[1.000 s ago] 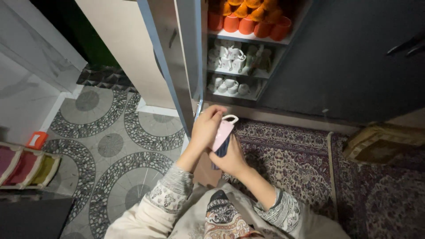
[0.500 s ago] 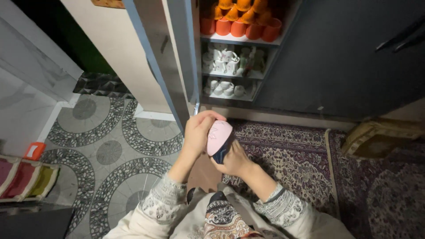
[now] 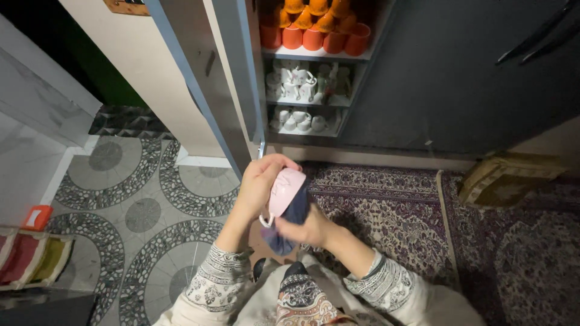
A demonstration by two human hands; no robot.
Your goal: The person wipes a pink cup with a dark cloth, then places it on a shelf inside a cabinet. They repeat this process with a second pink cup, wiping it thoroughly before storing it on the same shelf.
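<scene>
Left hand [image 3: 261, 184] clasped around pink cup [image 3: 285, 190], held in the air above near edge of patterned rug [image 3: 393, 211]. Right hand [image 3: 308, 228] gripping dark cloth [image 3: 284, 236], pressed against cup's underside. Open cupboard [image 3: 314, 78] beyond, shelves stacked with orange cups [image 3: 314, 30] and white cups [image 3: 296, 81].

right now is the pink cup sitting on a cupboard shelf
No, the pink cup is held up between the left hand and the right hand, with a dark cloth against it.

Orange cups [image 3: 314, 27] above white teacups [image 3: 299, 84]; patterned rug [image 3: 399, 211] below.
</scene>
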